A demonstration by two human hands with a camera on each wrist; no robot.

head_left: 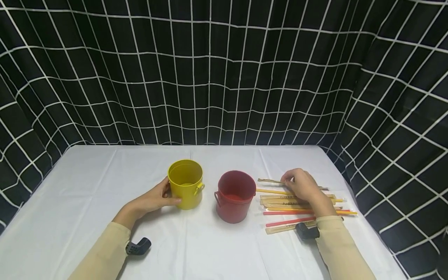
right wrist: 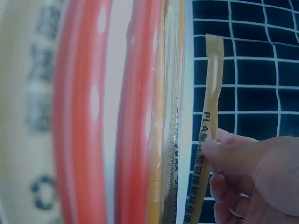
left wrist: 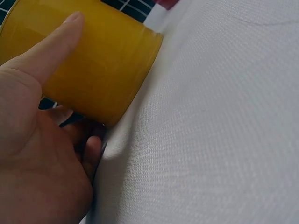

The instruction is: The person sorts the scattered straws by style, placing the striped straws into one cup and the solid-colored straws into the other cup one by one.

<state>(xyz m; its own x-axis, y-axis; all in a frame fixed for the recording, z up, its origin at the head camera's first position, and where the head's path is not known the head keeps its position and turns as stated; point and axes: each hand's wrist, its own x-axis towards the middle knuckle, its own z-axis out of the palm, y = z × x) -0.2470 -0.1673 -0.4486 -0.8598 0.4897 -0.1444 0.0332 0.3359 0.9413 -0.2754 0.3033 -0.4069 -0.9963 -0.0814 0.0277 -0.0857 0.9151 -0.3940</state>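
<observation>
Straw (right wrist: 209, 109) is pinched in right hand (head_left: 301, 185) near right edge of tabletop (head_left: 224, 249); left hand (head_left: 151, 201) curls wide round yellow bucket (head_left: 189, 194).

Between your left hand (head_left: 152, 200) and right hand (head_left: 301, 186), the red bucket (head_left: 235, 210) stands in your way, with only a narrow gap to the yellow bucket (head_left: 190, 197). You could pass on the near side, over the surface (head_left: 210, 252); straws (head_left: 280, 203) crowd beneath your right hand.
</observation>
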